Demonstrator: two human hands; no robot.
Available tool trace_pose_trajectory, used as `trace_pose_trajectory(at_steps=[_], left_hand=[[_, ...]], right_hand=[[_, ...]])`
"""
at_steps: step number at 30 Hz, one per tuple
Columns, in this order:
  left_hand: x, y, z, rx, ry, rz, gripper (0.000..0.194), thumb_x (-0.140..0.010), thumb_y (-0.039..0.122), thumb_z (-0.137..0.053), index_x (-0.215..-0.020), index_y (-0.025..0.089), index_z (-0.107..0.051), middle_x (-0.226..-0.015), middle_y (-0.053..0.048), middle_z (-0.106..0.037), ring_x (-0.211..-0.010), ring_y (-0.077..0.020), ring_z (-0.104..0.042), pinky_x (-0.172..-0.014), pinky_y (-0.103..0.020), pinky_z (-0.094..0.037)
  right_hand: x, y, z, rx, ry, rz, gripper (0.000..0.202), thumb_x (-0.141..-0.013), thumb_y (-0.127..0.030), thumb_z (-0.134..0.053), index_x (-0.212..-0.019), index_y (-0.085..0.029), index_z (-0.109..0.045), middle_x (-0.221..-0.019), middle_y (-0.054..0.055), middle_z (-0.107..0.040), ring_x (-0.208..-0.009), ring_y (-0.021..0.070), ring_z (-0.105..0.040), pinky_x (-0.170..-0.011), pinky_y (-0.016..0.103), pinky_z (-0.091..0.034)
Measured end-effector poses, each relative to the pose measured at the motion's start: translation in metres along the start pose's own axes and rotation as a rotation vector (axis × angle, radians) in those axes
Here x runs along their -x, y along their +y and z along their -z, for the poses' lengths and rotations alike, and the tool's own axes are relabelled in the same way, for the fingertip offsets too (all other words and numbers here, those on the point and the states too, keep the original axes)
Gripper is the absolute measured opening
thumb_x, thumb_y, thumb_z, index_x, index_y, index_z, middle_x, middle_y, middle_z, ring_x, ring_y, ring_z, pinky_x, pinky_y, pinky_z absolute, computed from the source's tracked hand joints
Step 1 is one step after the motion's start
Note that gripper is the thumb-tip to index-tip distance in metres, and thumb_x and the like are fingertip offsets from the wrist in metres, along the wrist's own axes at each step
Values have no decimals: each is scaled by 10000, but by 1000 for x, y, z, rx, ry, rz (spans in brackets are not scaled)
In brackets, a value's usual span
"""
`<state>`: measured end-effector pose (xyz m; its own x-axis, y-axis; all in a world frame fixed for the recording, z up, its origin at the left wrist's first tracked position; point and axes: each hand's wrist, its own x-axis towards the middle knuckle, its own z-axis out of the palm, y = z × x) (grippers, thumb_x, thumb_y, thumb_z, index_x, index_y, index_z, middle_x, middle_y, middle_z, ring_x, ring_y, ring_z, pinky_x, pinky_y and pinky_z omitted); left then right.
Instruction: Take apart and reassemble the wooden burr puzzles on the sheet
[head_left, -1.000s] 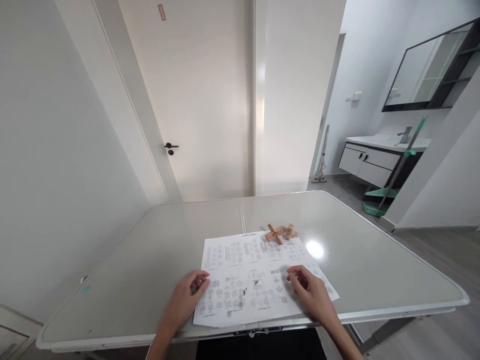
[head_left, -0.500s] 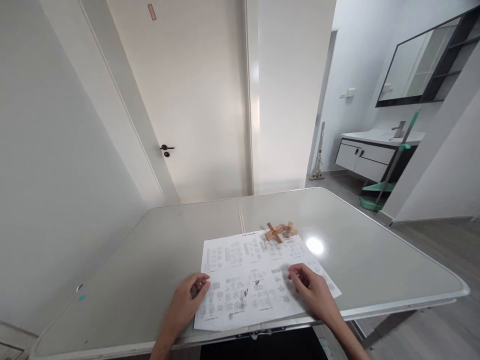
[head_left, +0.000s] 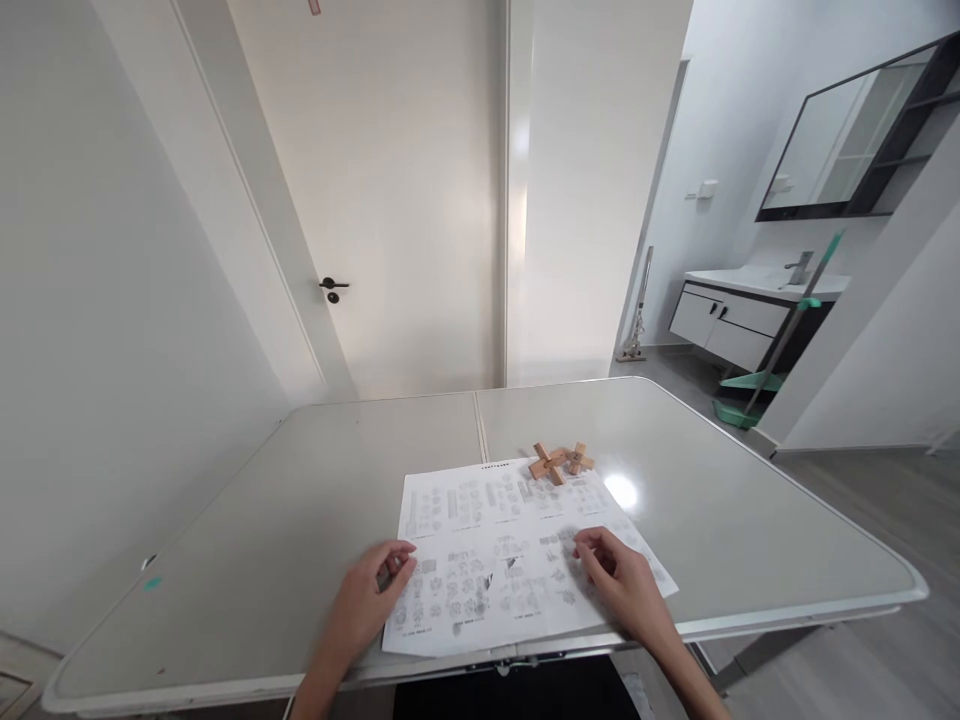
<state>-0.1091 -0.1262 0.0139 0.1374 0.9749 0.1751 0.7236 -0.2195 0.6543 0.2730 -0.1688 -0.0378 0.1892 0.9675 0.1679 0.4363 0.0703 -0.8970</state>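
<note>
A printed white sheet (head_left: 480, 540) with grey diagrams and small text lies on the table at the near edge. My left hand (head_left: 376, 580) rests at its left edge, fingers loosely curled and the thumb apart, holding nothing. Over the right part of the sheet is my right hand (head_left: 611, 570), also loosely curled with a gap between thumb and fingers, nothing in it. Beyond the right hand, two interlocking wooden block puzzles sit side by side at the sheet's far right corner: a larger cross-shaped one (head_left: 547, 463) and a smaller one (head_left: 578, 459).
The grey table (head_left: 300, 520) has a pale metal rim, a centre seam and a bright light reflection at right. A white door (head_left: 405, 200) stands beyond it. Further right are a sink cabinet (head_left: 727, 320), a mop (head_left: 637, 320) and a green dustpan (head_left: 739, 413).
The camera view has tilted slightly, shifting the table and walls in the picture. Both hands, the sheet and the wooden puzzles keep their places.
</note>
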Motion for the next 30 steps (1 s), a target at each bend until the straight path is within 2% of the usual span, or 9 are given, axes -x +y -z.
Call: trace_pose_trajectory(at_steps=[7, 11, 14, 17, 19, 22, 25, 27, 30], left_hand=[[-1, -1, 1, 2, 15, -2, 330, -916, 508, -586, -1007, 240, -756, -911, -43, -762, -808, -219, -692, -785, -326, -555], [-1, -3, 1, 1, 12, 2, 342, -916, 512, -578, -1013, 233, -751, -899, -48, -756, -803, -225, -684, -803, -342, -556], [-1, -6, 1, -1, -1, 8, 365, -918, 532, -569, -1021, 231, -747, -883, -49, -747, -798, -228, -679, -803, -350, -556], [-1, -7, 1, 7, 4, 13, 375, -914, 542, -571, -1018, 229, -748, -876, -53, -744, -803, -233, -678, -804, -352, -557], [-1, -7, 1, 10, 15, 16, 367, -904, 541, -584, -1005, 232, -753, -886, -56, -750, -807, -236, -681, -810, -356, -561], [-2, -6, 2, 11, 29, 22, 360, -886, 545, -603, -984, 240, -766, -893, -57, -765, -806, -243, -691, -815, -363, -571], [-2, -7, 3, 10, 25, 27, 389, -881, 570, -592, -977, 237, -771, -880, -62, -773, -800, -249, -699, -818, -363, -578], [-2, -7, 3, 11, 19, 31, 408, -883, 583, -581, -984, 234, -768, -883, -66, -775, -802, -250, -700, -817, -360, -576], [0, -8, 3, 18, 16, 26, 410, -887, 584, -577, -983, 229, -758, -889, -63, -773, -805, -247, -693, -810, -352, -565]], right_hand=[[0, 3, -4, -26, 11, 15, 278, -926, -472, -580, -920, -222, -701, -711, 27, -718, -580, 202, -615, -584, 294, -460], [-12, 7, -2, -59, 54, 5, 311, -944, -498, -559, -970, -218, -691, -827, 57, -773, -598, 204, -658, -601, 301, -503], [-38, 7, 5, 40, 147, 48, 348, -973, -495, -502, -1077, -208, -669, -860, 66, -774, -589, 198, -660, -592, 306, -511], [-74, 7, 10, 309, 221, 145, 373, -999, -425, -453, -1284, -235, -601, -936, 52, -759, -655, 198, -680, -577, 287, -482], [-99, 7, 9, 357, 241, 178, 398, -976, -395, -498, -1342, -264, -585, -955, 48, -733, -659, 200, -658, -564, 280, -435], [-126, 11, 1, 384, 267, 211, 289, -940, -330, -547, -1191, -267, -676, -983, 59, -688, -642, 184, -621, -544, 265, -355], [-138, 18, -6, 374, 296, 230, 195, -926, -297, -573, -1053, -251, -712, -944, 52, -666, -594, 160, -583, -533, 258, -300], [-141, 22, -6, 346, 322, 237, 198, -959, -340, -558, -1042, -252, -714, -951, 54, -670, -622, 168, -597, -540, 258, -307], [-141, 23, 2, 276, 382, 246, 319, -1022, -458, -484, -1118, -244, -701, -1030, 84, -682, -747, 211, -644, -593, 278, -385]])
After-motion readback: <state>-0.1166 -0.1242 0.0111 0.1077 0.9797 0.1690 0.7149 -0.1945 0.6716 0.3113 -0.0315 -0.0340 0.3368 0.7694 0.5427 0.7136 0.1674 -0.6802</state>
